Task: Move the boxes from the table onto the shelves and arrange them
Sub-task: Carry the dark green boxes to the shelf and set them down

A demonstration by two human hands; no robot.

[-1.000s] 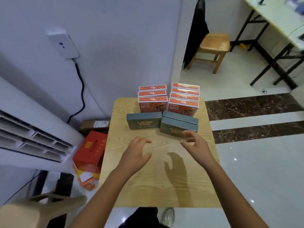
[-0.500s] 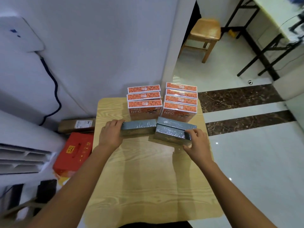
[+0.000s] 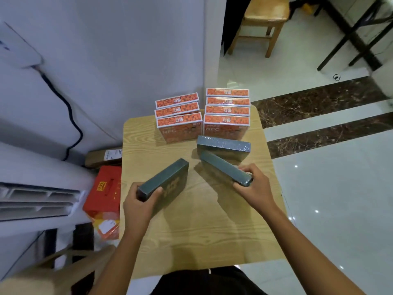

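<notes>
On the small wooden table (image 3: pixel 202 231) my left hand (image 3: pixel 139 206) grips the near end of a dark green box (image 3: pixel 168 182), which angles up and away to the right. My right hand (image 3: pixel 254 188) grips the near end of a second dark green box (image 3: pixel 223 167), which angles away to the left. A third dark green box (image 3: pixel 223 145) lies flat behind it. At the table's far edge stand two rows of orange boxes, the left row (image 3: pixel 179 124) and the right row (image 3: pixel 226 116). No shelves are in view.
A white wall rises behind the table. To the left stand a white air conditioner (image 3: pixel 36 201), a red carton (image 3: pixel 105 192) and a brown parcel (image 3: pixel 105 157) on the floor. A wooden stool (image 3: pixel 263 20) and black table legs (image 3: pixel 348 37) stand at the far right on glossy tiles.
Both hands reached forward to the green boxes and took hold of them. Each hand has since drawn its box toward me and swung it out of line.
</notes>
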